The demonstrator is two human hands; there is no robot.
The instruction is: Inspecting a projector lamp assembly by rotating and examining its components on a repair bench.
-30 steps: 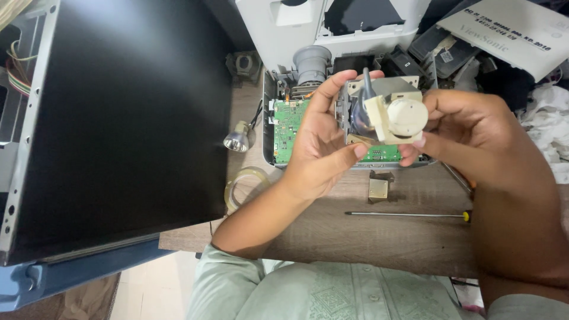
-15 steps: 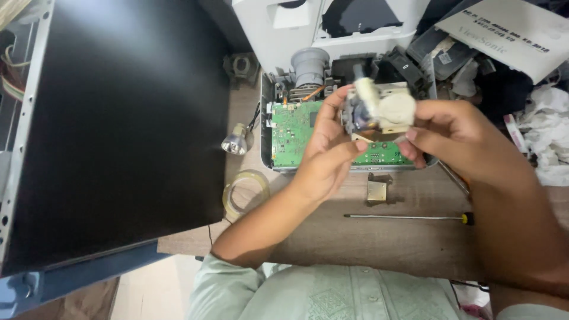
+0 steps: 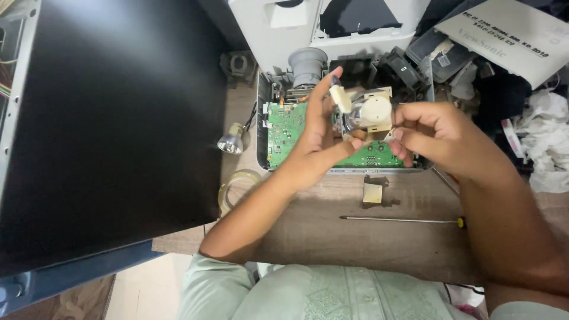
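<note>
We hold a small cream plastic part (image 3: 368, 112) with a round smooth cap up in the air, above the open grey box (image 3: 344, 127). Our left hand (image 3: 317, 139) wraps its fingers closed around the part's left side, with the thumb under it. Our right hand (image 3: 430, 133) pinches the part's right edge with its fingertips tight on it. Right under the grip lies a flat green board (image 3: 287, 133) full of tiny bumps. Below the grip, on the brown wooden table (image 3: 332, 237), lie a little square tan plate (image 3: 372, 193) and a long thin metal rod (image 3: 400, 220). Left of the grip sits a shiny little bulb (image 3: 231, 142) and a big flat black panel (image 3: 112, 118). Up and right of the grip is a white sheet (image 3: 512, 35) with dark print.
</note>
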